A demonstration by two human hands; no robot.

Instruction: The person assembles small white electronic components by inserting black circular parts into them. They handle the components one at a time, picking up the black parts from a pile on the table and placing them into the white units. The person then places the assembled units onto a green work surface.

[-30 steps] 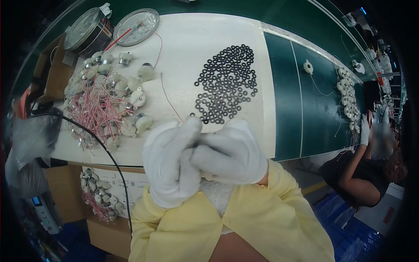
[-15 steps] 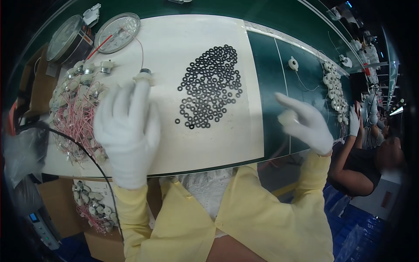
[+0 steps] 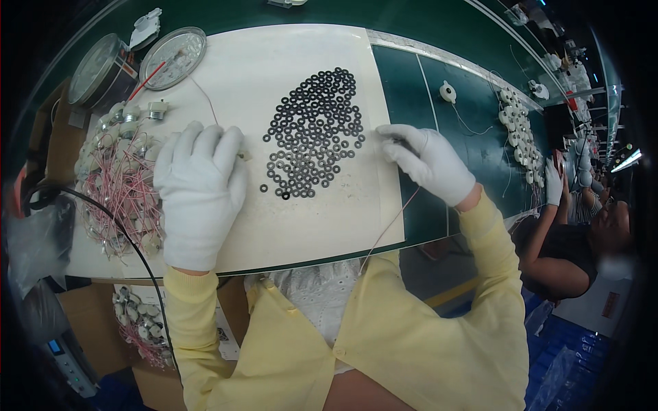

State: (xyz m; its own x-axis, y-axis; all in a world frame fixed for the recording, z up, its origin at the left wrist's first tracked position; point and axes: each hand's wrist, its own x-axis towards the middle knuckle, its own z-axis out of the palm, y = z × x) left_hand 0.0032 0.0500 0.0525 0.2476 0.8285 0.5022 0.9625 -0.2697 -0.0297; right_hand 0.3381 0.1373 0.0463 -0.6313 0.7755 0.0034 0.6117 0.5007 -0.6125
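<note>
My left hand, in a white glove, is closed at the left of the white work sheet, its fingers curled down. A thin pink wire runs in under its fingertips. Only a small edge of the white wired part shows beside the thumb; the rest is hidden. My gloved right hand is closed at the sheet's right edge, thumb and fingers bent toward the black rings. From under its palm a wire trails to the front edge. The part inside that hand is hidden.
A heap of white parts with pink wires lies left of my left hand. Behind it stand a round tin and a shallow metal dish. More white parts line the green bench at right. A co-worker's gloved hand shows beyond.
My right hand has moved left to the edge of the sheet, near the black rings. The left fingers have curled over the white wired part that stood at their tips.
</note>
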